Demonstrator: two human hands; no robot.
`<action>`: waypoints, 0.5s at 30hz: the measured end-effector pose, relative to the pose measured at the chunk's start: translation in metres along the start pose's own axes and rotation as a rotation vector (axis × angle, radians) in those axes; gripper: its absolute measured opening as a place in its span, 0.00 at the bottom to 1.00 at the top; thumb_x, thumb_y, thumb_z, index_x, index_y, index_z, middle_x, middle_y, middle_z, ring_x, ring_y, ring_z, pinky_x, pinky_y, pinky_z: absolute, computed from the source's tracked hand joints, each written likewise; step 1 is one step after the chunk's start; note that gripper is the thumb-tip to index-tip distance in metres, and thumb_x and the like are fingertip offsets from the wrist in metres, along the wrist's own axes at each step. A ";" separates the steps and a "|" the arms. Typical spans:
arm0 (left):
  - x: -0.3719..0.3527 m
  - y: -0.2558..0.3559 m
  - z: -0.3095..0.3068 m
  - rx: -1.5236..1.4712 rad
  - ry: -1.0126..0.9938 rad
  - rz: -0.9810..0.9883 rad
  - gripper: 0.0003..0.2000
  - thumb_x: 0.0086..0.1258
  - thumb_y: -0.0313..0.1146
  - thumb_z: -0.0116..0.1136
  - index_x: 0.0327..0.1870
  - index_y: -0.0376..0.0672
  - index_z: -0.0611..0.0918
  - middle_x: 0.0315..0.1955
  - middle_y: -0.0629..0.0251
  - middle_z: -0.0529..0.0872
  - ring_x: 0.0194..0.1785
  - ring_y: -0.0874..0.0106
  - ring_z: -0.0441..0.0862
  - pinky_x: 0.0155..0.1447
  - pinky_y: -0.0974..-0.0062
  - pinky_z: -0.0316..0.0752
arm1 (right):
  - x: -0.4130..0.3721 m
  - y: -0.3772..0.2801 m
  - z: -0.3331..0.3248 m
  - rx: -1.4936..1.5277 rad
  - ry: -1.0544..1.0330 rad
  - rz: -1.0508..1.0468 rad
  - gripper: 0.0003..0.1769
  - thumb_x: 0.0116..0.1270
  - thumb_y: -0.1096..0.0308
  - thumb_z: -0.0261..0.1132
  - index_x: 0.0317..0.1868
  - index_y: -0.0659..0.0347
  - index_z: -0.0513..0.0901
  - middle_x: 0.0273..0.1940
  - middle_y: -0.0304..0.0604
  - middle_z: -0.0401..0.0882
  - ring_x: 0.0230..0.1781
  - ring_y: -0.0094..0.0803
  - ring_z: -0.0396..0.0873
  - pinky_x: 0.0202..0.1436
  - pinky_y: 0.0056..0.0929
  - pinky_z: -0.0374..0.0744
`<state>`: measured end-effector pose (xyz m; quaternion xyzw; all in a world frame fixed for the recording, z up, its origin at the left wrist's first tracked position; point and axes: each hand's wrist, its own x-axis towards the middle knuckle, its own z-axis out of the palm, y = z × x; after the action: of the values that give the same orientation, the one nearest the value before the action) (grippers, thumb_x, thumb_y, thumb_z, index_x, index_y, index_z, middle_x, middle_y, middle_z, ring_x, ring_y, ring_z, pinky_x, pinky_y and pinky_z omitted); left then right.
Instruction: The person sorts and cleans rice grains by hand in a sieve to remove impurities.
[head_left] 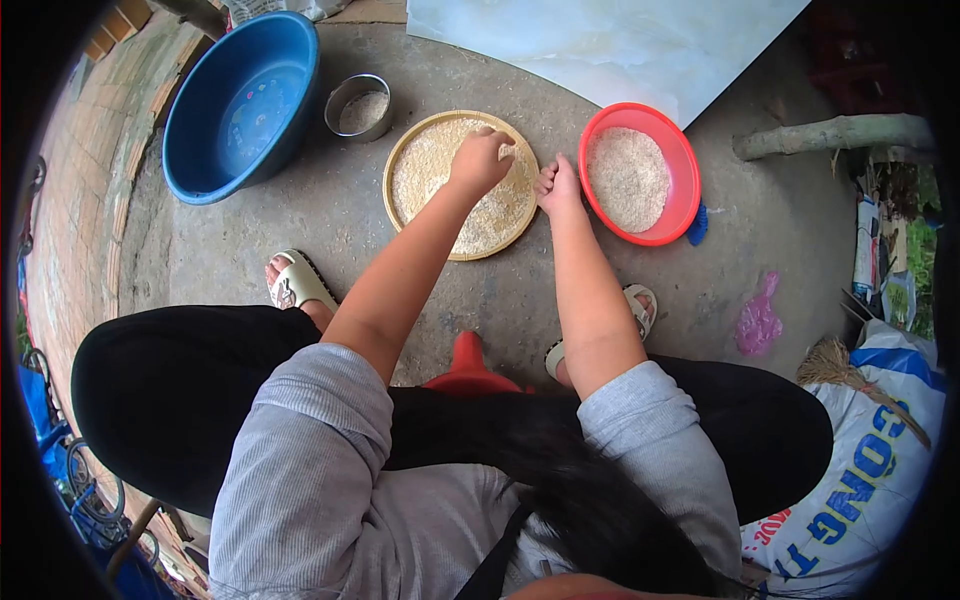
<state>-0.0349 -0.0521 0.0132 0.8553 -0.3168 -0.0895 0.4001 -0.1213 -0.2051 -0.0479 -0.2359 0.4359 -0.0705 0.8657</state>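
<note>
A round woven bamboo tray (388, 185) lies on the floor in front of me, spread with pale grains (425, 170). Over its upper right part is my left hand (482, 160), fingers bent in a pinch close above the grains. Just at the tray's right rim is my right hand (560, 185), its fingers curled in and the thumb pointing up. I cannot tell what, if anything, is between the fingers of either hand. Beside the right hand stands a red plastic basin (684, 180) holding whitish grains (628, 178).
A large blue tub (245, 110) and a metal bowl (341, 100) with some grains stand at the upper left. A pale marbled sheet (600, 45) lies at the top. Pink plastic (760, 318), a straw broom (835, 368) and a printed sack (860, 470) are at the right.
</note>
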 end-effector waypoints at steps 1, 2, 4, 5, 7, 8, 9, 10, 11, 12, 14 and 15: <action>-0.006 -0.003 0.004 0.082 -0.073 0.040 0.16 0.54 0.35 0.65 0.46 0.45 0.83 0.45 0.59 0.82 0.50 0.57 0.77 0.55 0.63 0.73 | 0.000 -0.001 0.000 0.023 -0.010 -0.007 0.21 0.71 0.51 0.52 0.22 0.52 0.66 0.15 0.31 0.61 0.12 0.22 0.57 0.16 0.23 0.55; -0.013 -0.006 0.010 0.163 -0.149 0.080 0.18 0.54 0.35 0.65 0.48 0.46 0.82 0.49 0.60 0.81 0.54 0.56 0.75 0.57 0.63 0.72 | 0.001 -0.002 0.002 0.015 -0.018 -0.010 0.21 0.71 0.51 0.52 0.22 0.52 0.66 0.15 0.31 0.61 0.12 0.22 0.57 0.16 0.23 0.55; -0.029 -0.009 0.031 0.291 -0.191 0.173 0.24 0.54 0.37 0.65 0.55 0.45 0.78 0.58 0.63 0.75 0.60 0.57 0.70 0.63 0.62 0.69 | 0.003 0.000 0.003 -0.016 0.028 -0.029 0.21 0.71 0.52 0.53 0.21 0.51 0.64 0.14 0.30 0.60 0.10 0.22 0.54 0.14 0.24 0.53; -0.037 -0.010 0.045 0.344 -0.082 0.260 0.22 0.55 0.36 0.63 0.53 0.45 0.79 0.57 0.63 0.76 0.59 0.58 0.72 0.61 0.64 0.70 | 0.004 0.000 0.004 -0.005 0.037 -0.025 0.21 0.70 0.52 0.53 0.21 0.52 0.65 0.14 0.31 0.61 0.10 0.23 0.56 0.14 0.23 0.54; -0.042 -0.009 0.055 0.397 0.019 0.345 0.19 0.57 0.36 0.62 0.51 0.44 0.80 0.56 0.64 0.78 0.57 0.59 0.73 0.60 0.65 0.71 | 0.003 -0.001 0.006 0.002 0.041 -0.028 0.21 0.70 0.52 0.54 0.21 0.52 0.65 0.14 0.32 0.61 0.10 0.23 0.56 0.14 0.23 0.54; -0.043 -0.011 0.058 0.304 -0.079 0.318 0.15 0.58 0.35 0.60 0.47 0.45 0.81 0.51 0.67 0.80 0.56 0.63 0.74 0.57 0.68 0.73 | 0.001 -0.001 0.006 0.008 0.046 -0.032 0.21 0.70 0.52 0.54 0.21 0.52 0.65 0.14 0.32 0.62 0.10 0.23 0.57 0.13 0.23 0.55; -0.044 -0.011 0.058 0.211 -0.174 0.290 0.12 0.59 0.34 0.57 0.44 0.46 0.83 0.47 0.70 0.81 0.54 0.66 0.76 0.54 0.71 0.75 | 0.002 0.001 0.003 0.009 0.049 -0.029 0.21 0.70 0.52 0.54 0.21 0.52 0.65 0.14 0.32 0.62 0.10 0.23 0.57 0.13 0.23 0.55; -0.047 -0.013 0.055 0.211 -0.175 0.290 0.12 0.59 0.34 0.57 0.44 0.46 0.83 0.47 0.70 0.81 0.54 0.66 0.76 0.54 0.71 0.75 | 0.003 0.001 0.002 0.023 0.052 -0.025 0.21 0.70 0.52 0.54 0.21 0.53 0.66 0.15 0.33 0.63 0.11 0.23 0.58 0.13 0.23 0.56; -0.051 -0.017 0.050 0.227 -0.241 0.329 0.10 0.59 0.33 0.57 0.41 0.46 0.83 0.45 0.70 0.82 0.52 0.68 0.77 0.53 0.72 0.76 | 0.005 0.000 0.002 0.036 0.053 -0.024 0.21 0.70 0.52 0.54 0.21 0.53 0.68 0.15 0.33 0.65 0.11 0.23 0.60 0.13 0.23 0.57; -0.052 -0.021 0.044 0.242 -0.306 0.369 0.09 0.59 0.32 0.56 0.39 0.46 0.84 0.43 0.71 0.83 0.51 0.69 0.78 0.52 0.72 0.76 | 0.005 -0.001 0.003 0.037 0.051 -0.027 0.21 0.70 0.52 0.54 0.21 0.53 0.68 0.15 0.33 0.65 0.11 0.23 0.60 0.13 0.23 0.57; -0.054 -0.026 0.037 0.195 -0.272 0.324 0.08 0.58 0.31 0.57 0.37 0.45 0.84 0.41 0.69 0.83 0.48 0.68 0.79 0.51 0.72 0.76 | 0.004 0.001 0.005 0.025 0.089 -0.028 0.20 0.70 0.52 0.55 0.23 0.55 0.70 0.16 0.34 0.68 0.11 0.23 0.61 0.13 0.23 0.56; -0.055 -0.027 0.035 0.148 -0.240 0.276 0.07 0.57 0.30 0.58 0.35 0.44 0.85 0.39 0.67 0.84 0.46 0.66 0.80 0.50 0.71 0.77 | 0.002 0.002 0.006 0.027 0.092 -0.030 0.20 0.70 0.52 0.55 0.23 0.55 0.70 0.16 0.34 0.68 0.11 0.23 0.61 0.13 0.23 0.56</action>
<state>-0.0792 -0.0270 -0.0357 0.8140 -0.4822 -0.1114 0.3041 -0.1154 -0.2025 -0.0476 -0.2272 0.4705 -0.1002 0.8467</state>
